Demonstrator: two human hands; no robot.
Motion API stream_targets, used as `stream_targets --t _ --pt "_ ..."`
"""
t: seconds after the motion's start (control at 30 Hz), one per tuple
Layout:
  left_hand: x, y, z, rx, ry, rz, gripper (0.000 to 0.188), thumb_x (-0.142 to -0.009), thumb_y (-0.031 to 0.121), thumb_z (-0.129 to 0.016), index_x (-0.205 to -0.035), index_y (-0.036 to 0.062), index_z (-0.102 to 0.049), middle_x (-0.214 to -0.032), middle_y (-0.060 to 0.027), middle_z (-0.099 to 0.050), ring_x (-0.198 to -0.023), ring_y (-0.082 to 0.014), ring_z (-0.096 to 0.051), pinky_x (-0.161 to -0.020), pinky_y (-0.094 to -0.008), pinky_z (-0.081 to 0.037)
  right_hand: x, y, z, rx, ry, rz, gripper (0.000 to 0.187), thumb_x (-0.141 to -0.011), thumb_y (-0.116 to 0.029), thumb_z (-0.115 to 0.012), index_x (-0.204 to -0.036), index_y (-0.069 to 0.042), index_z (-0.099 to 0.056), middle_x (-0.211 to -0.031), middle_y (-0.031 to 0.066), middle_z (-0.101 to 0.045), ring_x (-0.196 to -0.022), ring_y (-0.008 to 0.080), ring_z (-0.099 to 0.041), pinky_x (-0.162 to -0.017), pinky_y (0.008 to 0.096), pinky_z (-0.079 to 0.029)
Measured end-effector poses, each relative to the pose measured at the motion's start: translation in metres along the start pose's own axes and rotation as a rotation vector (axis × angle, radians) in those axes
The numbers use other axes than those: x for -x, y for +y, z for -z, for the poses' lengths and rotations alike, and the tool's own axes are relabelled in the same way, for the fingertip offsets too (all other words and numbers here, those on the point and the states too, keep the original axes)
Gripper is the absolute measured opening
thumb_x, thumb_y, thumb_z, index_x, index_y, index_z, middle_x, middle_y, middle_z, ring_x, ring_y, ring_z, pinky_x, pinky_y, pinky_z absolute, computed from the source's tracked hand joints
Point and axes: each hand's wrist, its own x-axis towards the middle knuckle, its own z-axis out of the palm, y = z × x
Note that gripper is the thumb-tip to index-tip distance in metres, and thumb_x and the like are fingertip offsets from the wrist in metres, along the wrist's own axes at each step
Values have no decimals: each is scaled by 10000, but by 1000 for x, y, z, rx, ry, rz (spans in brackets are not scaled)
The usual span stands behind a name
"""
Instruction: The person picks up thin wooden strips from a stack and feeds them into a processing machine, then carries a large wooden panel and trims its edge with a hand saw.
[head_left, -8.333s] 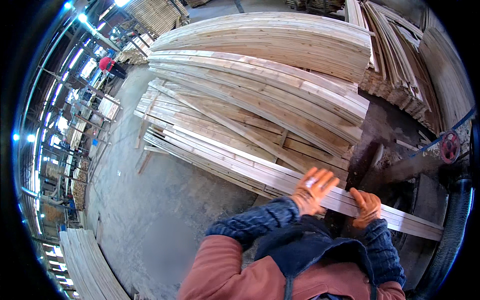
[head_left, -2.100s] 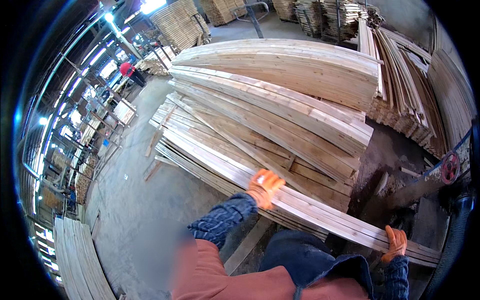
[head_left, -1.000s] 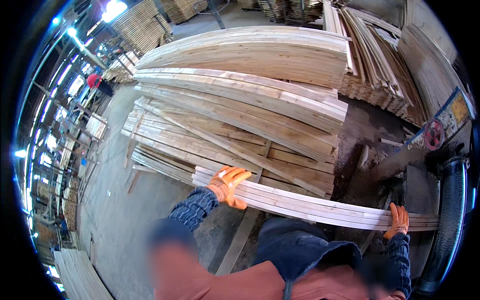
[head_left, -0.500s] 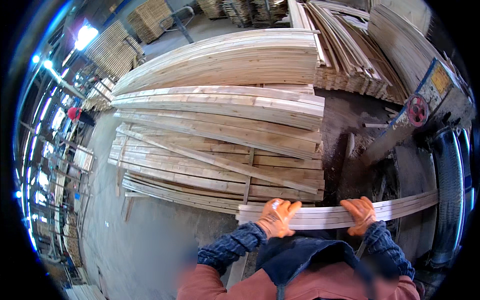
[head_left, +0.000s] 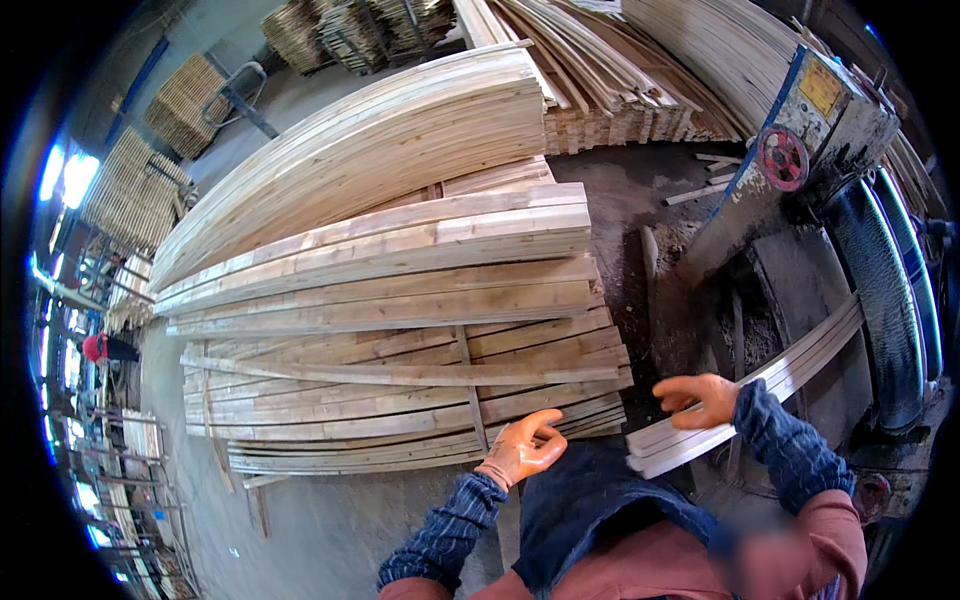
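Held left hand empty, digits apart; held right hand over wooden strips at right, near black cylinder; could not tell whether clamped. Called for level support, flush edges.

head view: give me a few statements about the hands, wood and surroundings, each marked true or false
1. The right hand is nearer the pale strips than the left hand is. True.
2. The left hand grips the pale strips. False: it is apart from them.
3. The handwheel is red. True.
4. The distant person wears a green top. False: the top is red.
5. Stacked boards lie left of the pale strips. True.
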Motion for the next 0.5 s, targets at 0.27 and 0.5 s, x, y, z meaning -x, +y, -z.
stream_targets --t 0.27,0.5 --pt "-38 -90 57 332 160 118 490 -921 203 -742 -1348 31 -573 -1131 -128 -725 -1025 -216 -703 -907 -339 -564 -247 37 50 -502 503 139 716 -889 -237 -799 -1487 -20 -471 -1417 182 -591 -1304 255 -564 -1113 387 -450" --pt "-103 -98 204 594 315 110 538 -969 282 -710 -1438 94 -525 -1298 -143 -669 -1192 -286 -640 -1047 -416 -490 -426 72 151 -216 948 -121 748 -910 -352 -782 -1485 -10 -445 -1433 178 -566 -1309 281 -538 -1104 371 -429"
